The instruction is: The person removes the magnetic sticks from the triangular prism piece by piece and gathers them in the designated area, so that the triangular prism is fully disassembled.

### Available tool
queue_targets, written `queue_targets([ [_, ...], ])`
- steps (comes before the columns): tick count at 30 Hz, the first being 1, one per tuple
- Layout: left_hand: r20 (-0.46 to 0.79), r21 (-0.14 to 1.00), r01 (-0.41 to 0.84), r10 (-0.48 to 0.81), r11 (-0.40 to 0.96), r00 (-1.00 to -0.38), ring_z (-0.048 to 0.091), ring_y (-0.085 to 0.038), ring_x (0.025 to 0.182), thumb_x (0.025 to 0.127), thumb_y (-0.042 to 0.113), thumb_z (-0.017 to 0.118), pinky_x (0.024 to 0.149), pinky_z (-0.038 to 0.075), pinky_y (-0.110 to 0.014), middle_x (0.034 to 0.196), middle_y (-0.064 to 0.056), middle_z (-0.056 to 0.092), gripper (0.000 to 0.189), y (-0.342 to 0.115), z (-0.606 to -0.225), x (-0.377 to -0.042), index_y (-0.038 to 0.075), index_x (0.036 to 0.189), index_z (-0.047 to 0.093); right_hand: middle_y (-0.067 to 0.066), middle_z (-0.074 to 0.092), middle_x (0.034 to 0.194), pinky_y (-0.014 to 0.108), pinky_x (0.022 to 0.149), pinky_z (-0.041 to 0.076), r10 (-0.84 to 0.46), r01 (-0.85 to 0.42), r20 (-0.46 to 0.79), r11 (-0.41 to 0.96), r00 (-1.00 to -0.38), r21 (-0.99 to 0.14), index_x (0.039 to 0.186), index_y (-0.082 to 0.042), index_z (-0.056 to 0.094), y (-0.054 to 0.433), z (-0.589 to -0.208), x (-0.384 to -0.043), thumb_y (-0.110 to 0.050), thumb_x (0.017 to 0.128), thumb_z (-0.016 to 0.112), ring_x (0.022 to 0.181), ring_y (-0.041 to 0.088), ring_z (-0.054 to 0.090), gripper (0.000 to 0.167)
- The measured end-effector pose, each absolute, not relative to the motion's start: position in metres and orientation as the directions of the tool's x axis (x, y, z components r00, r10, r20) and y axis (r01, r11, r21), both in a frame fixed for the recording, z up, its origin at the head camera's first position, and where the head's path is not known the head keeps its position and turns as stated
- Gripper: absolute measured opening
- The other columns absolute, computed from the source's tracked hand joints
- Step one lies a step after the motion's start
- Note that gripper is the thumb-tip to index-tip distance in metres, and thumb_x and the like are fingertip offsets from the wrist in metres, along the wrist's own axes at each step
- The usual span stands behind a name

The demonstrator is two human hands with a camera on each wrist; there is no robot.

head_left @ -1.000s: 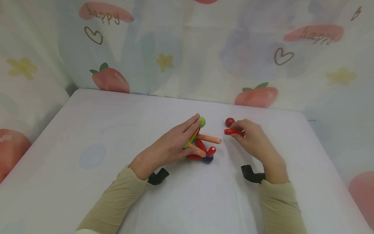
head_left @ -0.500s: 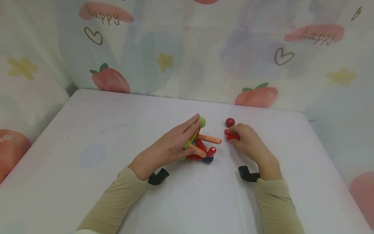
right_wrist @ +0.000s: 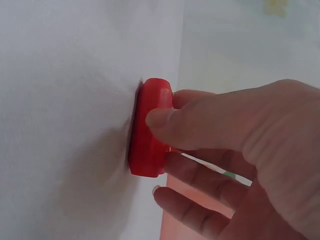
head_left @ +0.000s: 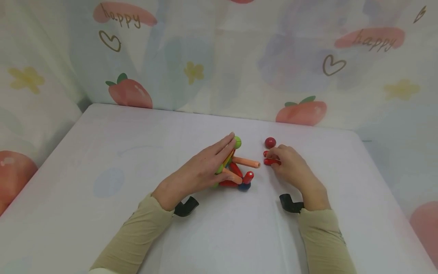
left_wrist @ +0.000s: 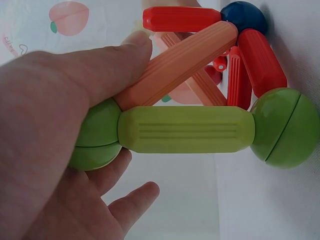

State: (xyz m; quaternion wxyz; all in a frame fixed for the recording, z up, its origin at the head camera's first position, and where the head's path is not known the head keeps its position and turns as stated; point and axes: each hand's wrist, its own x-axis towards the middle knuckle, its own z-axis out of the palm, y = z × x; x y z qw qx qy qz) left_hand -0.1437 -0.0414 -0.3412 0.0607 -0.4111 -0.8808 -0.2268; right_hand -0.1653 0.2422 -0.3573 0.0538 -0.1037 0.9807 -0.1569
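Note:
Near the middle of the table my left hand [head_left: 198,169] grips a frame of magnetic building rods and balls. In the left wrist view the thumb presses an orange rod [left_wrist: 182,65] close to a green ball [left_wrist: 100,137], with fingers behind the ball. A light green rod [left_wrist: 187,129] runs to another green ball [left_wrist: 286,127]; red rods meet at a blue ball [left_wrist: 244,17]. To the right, my right hand [head_left: 295,171] pinches a red rod [right_wrist: 152,127] lying along the tabletop, thumb on its near side. Just beyond its fingers lies a second red rod [head_left: 265,153], partly hidden.
A dark red ball [head_left: 270,142] sits behind the two loose red rods. Black wrist camera mounts [head_left: 186,206] stick out below both wrists. The white-covered table [head_left: 219,236] ends at a printed cloth backdrop [head_left: 232,76].
My right hand has come nearer and slightly left, from the farther red rod to the nearer one, drawing it a little apart. The left hand and the frame have stayed put.

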Motion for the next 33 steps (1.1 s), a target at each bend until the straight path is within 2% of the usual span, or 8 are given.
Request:
queue_targets([
  [8, 0.294, 0.349, 0.751, 0.695, 0.560, -0.656, 0.035, -0.025, 0.148, 0.089, 0.032, 0.074, 0.117, 0.036, -0.033, 0.165, -0.014, 0.022, 0.088, -0.040, -0.341, -0.144, -0.002, 0.155, 0.026, 0.018, 0.059, 0.106, 0.050, 0.091, 0.054, -0.126, -0.104, -0.061, 0.954, -0.990, -0.281, 0.115, -0.002, 0.064, 0.245, -0.359, -0.166, 0.000, 0.087, 0.070, 0.101, 0.033, 0.055, 0.029],
  [16, 0.302, 0.358, 0.751, 0.693, 0.554, -0.655, 0.035, -0.026, 0.147, 0.088, 0.032, 0.075, 0.117, 0.036, -0.034, 0.164, -0.015, 0.023, 0.089, -0.041, -0.340, -0.144, -0.003, 0.154, 0.027, 0.020, 0.058, 0.106, 0.051, 0.091, 0.054, -0.084, -0.071, -0.029, 0.950, -0.996, -0.304, 0.109, -0.001, 0.063, 0.245, -0.355, -0.164, -0.003, 0.089, 0.069, 0.098, 0.034, 0.055, 0.022],
  [20, 0.298, 0.355, 0.751, 0.693, 0.557, -0.656, 0.034, -0.025, 0.148, 0.089, 0.031, 0.075, 0.117, 0.035, -0.033, 0.164, -0.014, 0.022, 0.089, -0.041, -0.340, -0.144, -0.002, 0.155, 0.025, 0.018, 0.060, 0.106, 0.050, 0.089, 0.054, -0.132, -0.118, -0.015, 0.923, -0.991, -0.367, 0.111, -0.001, 0.065, 0.242, -0.346, -0.161, -0.004, 0.090, 0.068, 0.099, 0.034, 0.056, 0.021],
  [26, 0.276, 0.365, 0.741, 0.695, 0.564, -0.664, 0.033, -0.025, 0.149, 0.090, 0.029, 0.074, 0.117, 0.035, -0.033, 0.165, -0.013, 0.021, 0.087, -0.041, -0.339, -0.144, -0.001, 0.155, 0.025, 0.010, 0.066, 0.101, 0.044, 0.083, 0.055, -0.304, -0.256, -0.024, 0.841, -0.952, -0.477, 0.111, -0.003, 0.068, 0.235, -0.332, -0.154, -0.008, 0.091, 0.068, 0.095, 0.026, 0.059, 0.020],
  [33, 0.265, 0.376, 0.734, 0.694, 0.565, -0.670, 0.034, -0.025, 0.148, 0.091, 0.025, 0.073, 0.117, 0.035, -0.034, 0.165, -0.012, 0.020, 0.085, -0.041, -0.340, -0.144, 0.000, 0.156, 0.024, 0.005, 0.068, 0.097, 0.042, 0.082, 0.055, -0.379, -0.285, -0.106, 0.827, -0.919, -0.484, 0.106, -0.008, 0.068, 0.231, -0.328, -0.148, -0.011, 0.093, 0.067, 0.093, 0.021, 0.061, 0.013],
])
